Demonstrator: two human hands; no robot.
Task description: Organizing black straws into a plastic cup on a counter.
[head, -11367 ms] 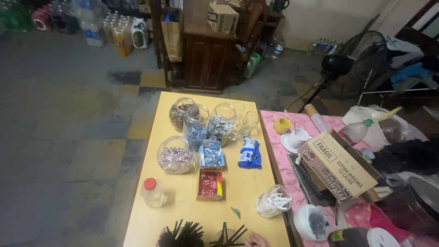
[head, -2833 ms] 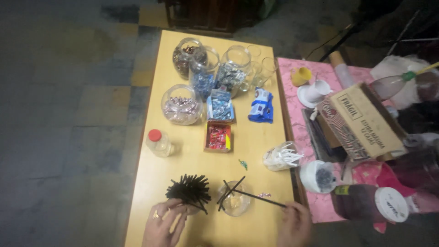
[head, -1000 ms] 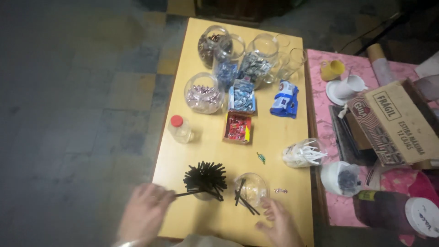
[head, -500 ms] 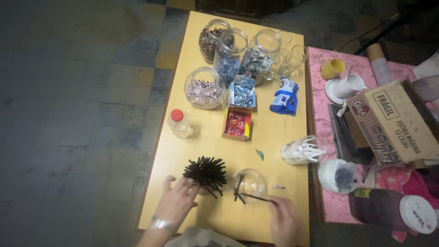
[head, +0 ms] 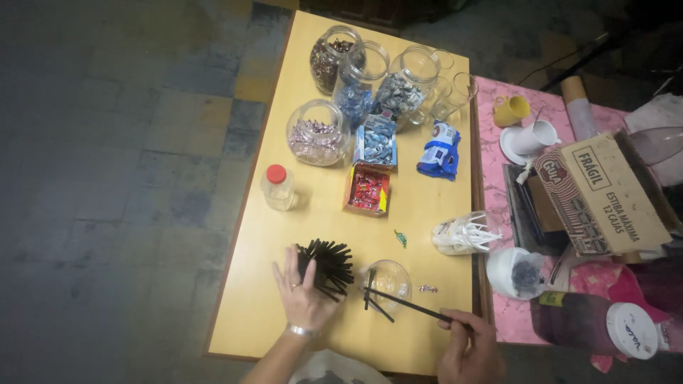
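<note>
Fingers pinching straw, candy jars beyond

Left grip: finger ring, silver wrist bracelet; forearms bare.

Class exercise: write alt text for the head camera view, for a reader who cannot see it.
Seen from above, a person's left hand rests against a bunch of black straws on a yellow table, while the right hand holds one black straw over a small clear bowl. Farther back stand glass jars of wrapped sweets.
</note>
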